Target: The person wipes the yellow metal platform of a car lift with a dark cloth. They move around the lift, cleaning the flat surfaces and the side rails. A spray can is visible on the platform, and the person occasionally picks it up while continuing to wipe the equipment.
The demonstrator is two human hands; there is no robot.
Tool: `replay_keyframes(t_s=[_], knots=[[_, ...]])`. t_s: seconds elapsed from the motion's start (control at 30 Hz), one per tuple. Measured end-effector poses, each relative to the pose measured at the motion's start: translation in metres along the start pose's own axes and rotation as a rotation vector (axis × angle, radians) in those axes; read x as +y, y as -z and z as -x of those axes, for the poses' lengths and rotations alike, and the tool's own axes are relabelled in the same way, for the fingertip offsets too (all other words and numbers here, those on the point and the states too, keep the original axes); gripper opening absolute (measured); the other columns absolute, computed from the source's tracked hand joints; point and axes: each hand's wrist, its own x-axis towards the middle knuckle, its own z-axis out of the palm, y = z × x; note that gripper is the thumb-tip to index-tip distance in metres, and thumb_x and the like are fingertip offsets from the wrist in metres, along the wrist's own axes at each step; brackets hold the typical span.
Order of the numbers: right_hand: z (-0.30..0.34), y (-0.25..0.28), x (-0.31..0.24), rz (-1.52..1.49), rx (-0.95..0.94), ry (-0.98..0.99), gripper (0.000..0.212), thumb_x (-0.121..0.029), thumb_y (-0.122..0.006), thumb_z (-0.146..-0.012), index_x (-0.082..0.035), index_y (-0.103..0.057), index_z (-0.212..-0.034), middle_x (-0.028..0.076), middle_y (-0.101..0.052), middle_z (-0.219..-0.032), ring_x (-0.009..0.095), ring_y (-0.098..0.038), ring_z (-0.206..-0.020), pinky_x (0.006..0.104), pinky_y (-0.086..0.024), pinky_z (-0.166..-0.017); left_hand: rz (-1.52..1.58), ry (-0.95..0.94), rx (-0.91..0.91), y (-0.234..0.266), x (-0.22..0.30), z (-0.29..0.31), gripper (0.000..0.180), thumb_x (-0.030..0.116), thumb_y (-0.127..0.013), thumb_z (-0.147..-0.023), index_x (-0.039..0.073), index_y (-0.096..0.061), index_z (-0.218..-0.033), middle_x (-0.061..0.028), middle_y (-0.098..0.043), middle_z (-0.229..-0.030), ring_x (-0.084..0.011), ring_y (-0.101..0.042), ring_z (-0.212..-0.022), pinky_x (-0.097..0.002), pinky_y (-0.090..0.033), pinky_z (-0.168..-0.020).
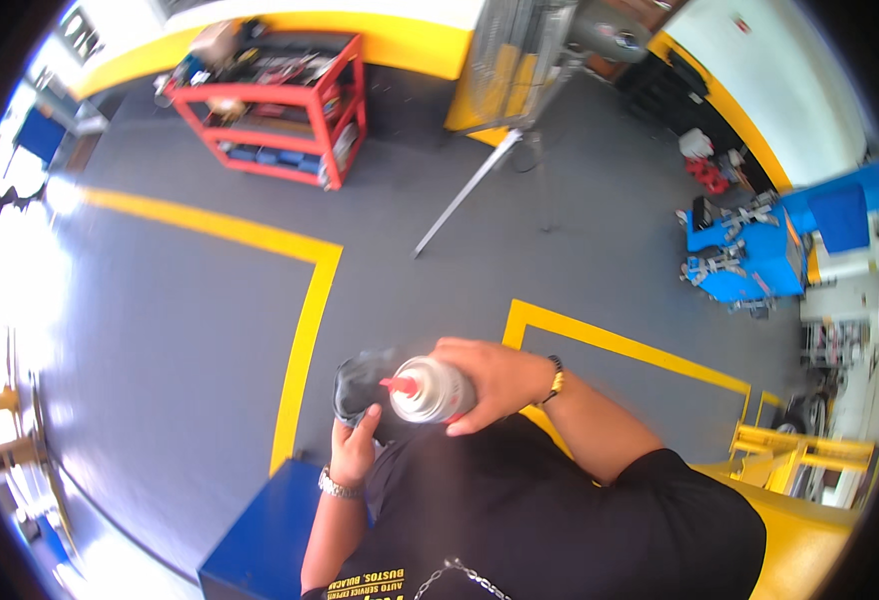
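Observation:
A spray can (440,392) with a red nozzle, pale top and silvery body is in my right hand (500,378), whose fingers wrap round it. The nozzle points left, toward a dark grey, rounded piece (352,392) with a curved rim. My left hand (355,448) holds that piece from below, thumb against its near side. What kind of part it is, I cannot make out. A faint haze hangs over its far edge. Both hands are close together in front of my black shirt, and the nozzle is very near the piece.
A blue box-like surface (260,530) stands at the lower left. Ahead are a red tool cart (305,98) with loaded shelves and a silver stand leg (468,192). Blue machinery (760,262) and a yellow frame (800,445) are at right. Yellow lines (305,345) mark the grey floor.

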Motion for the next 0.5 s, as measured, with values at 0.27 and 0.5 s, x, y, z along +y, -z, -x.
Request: replay_keyframes(t_s=[0.27, 0.5], knots=[[0.024, 0.1, 0.016, -0.002, 0.393, -0.035, 0.063, -0.029, -0.088, -0.066, -0.005, -0.061, -0.118, 0.013, -0.061, -0.11, 0.033, -0.061, -0.103, 0.0426, -0.05, -0.091, -0.407, 0.119, -0.513, -0.056, -0.012, -0.157, 0.041, 0.018, -0.05, -0.107, -0.003, -0.052, -0.142, -0.0135, -0.06, -0.137, -0.0227, -0.058, -0.125, -0.0367, -0.047, -0.105], [0.102, 0.154, 0.062, 0.035, 0.891, -0.246, 0.065, -0.027, -0.087, -0.066, -0.006, -0.06, -0.12, 0.011, -0.059, -0.118, 0.033, -0.062, -0.11, 0.0429, -0.051, -0.092, -0.608, 0.185, -1.061, -0.164, -0.057, -0.327, 0.046, 0.031, -0.049, -0.106, -0.003, -0.055, -0.137, -0.0129, -0.063, -0.132, -0.0226, -0.062, -0.119, -0.0366, -0.051, -0.099]])
